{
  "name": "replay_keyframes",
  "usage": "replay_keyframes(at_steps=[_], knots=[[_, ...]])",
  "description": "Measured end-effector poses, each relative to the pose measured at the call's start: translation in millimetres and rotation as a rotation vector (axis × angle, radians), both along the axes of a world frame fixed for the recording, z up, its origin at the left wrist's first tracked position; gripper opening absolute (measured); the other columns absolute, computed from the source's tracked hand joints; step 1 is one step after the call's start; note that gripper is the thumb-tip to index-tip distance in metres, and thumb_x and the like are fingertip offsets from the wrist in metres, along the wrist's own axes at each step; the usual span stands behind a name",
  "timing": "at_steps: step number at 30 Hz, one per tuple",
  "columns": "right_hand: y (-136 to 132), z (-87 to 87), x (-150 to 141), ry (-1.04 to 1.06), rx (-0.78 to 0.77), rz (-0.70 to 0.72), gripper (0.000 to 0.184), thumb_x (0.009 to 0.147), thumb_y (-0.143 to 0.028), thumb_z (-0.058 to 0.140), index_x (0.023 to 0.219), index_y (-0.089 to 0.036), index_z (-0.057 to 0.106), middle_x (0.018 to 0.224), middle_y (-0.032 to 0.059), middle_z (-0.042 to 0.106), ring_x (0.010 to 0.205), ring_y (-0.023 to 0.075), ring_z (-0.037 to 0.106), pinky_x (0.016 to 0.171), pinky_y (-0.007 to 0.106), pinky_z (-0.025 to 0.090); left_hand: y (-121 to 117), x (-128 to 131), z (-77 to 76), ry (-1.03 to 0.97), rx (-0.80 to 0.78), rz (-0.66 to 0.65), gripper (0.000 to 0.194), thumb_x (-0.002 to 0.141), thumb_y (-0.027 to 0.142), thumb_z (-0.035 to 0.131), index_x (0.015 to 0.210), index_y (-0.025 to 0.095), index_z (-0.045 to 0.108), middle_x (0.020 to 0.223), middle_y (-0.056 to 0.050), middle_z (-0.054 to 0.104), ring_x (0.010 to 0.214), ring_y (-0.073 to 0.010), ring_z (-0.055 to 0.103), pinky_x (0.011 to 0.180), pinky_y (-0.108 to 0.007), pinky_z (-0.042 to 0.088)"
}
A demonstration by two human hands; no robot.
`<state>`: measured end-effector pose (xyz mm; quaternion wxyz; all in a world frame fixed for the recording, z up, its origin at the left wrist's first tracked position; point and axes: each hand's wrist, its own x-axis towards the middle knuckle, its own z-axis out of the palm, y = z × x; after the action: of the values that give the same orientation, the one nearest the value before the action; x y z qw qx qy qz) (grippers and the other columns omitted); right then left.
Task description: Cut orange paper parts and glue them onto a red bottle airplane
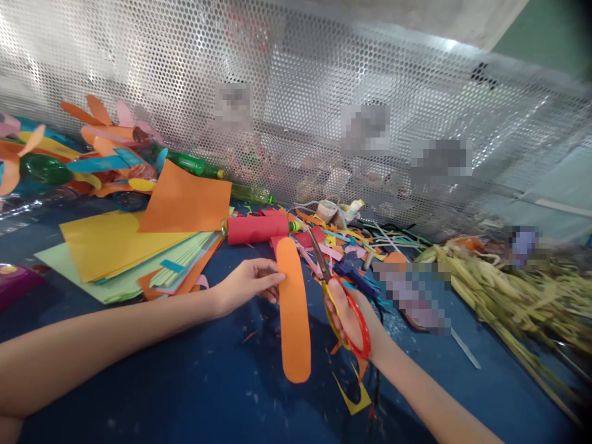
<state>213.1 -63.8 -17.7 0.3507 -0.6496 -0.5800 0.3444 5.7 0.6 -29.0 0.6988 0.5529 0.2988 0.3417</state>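
Observation:
My left hand [252, 283] pinches the edge of a long orange paper strip [295, 320] with rounded ends, held over the blue table [203, 382]. In my right hand [354, 314] is a pair of scissors [360, 327] with red and yellow handles. Their blades point up and away, close to the strip's right side but apart from it. Just beyond the strip lies a bottle wrapped in red paper [258, 229]. A yellow paper offcut [358, 399] shows below my right hand.
Coloured paper sheets [115, 243] are stacked at left, near green bottles [197, 165] and paper-decorated bottles. Paper scraps and a blue glue gun [356, 279] lie right of centre. Dry husks [499, 296] spread at far right. A perforated metal panel [296, 92] stands behind.

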Motion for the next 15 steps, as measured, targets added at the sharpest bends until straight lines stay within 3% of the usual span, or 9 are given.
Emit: replay_keyframes(at_steps=[4, 7, 12, 15], knots=[[15, -3.0, 5, 0.207, -0.133, -0.078, 0.045, 0.078, -0.063, 0.04, 0.06, -0.021, 0.042, 0.04, -0.0068, 0.038, 0.03, 0.0081, 0.037, 0.032, 0.02, 0.034, 2, 3, -7.1, 0.037, 0.006, 0.006, 0.025, 0.078, 0.036, 0.061, 0.08, 0.012, 0.058, 0.063, 0.0, 0.063, 0.055, -0.0086, 0.06, 0.058, -0.021, 0.051], [27, -10.0, 16, 0.189, -0.141, -0.06, 0.038, 0.073, -0.057, 0.052, 0.064, -0.021, 0.044, 0.041, -0.0086, 0.037, 0.031, 0.0086, 0.037, 0.035, 0.022, 0.037, 2, 4, -8.7, 0.07, 0.018, 0.014, 0.025, 0.08, 0.036, 0.057, 0.079, 0.012, 0.056, 0.06, 0.001, 0.061, 0.052, -0.009, 0.059, 0.053, -0.021, 0.05], [30, -14.7, 31, -0.318, 0.082, 0.055, 0.027, 0.074, -0.044, 0.057, 0.081, -0.018, 0.059, 0.061, 0.0012, 0.06, 0.054, 0.0168, 0.057, 0.047, 0.024, 0.039, 1, 5, -9.2, 0.105, 0.032, 0.065, 0.022, 0.082, 0.036, 0.053, 0.079, 0.015, 0.049, 0.054, 0.005, 0.055, 0.042, -0.0087, 0.056, 0.041, -0.019, 0.047], [26, -13.1, 27, -0.616, 0.142, 0.031, 0.028, 0.073, -0.045, 0.059, 0.081, -0.018, 0.062, 0.058, 0.0023, 0.061, 0.052, 0.0184, 0.058, 0.046, 0.025, 0.037, 1, 5, -10.2, 0.124, 0.042, 0.086, 0.02, 0.083, 0.034, 0.052, 0.082, 0.015, 0.049, 0.054, 0.004, 0.056, 0.041, -0.0085, 0.055, 0.04, -0.019, 0.047]])
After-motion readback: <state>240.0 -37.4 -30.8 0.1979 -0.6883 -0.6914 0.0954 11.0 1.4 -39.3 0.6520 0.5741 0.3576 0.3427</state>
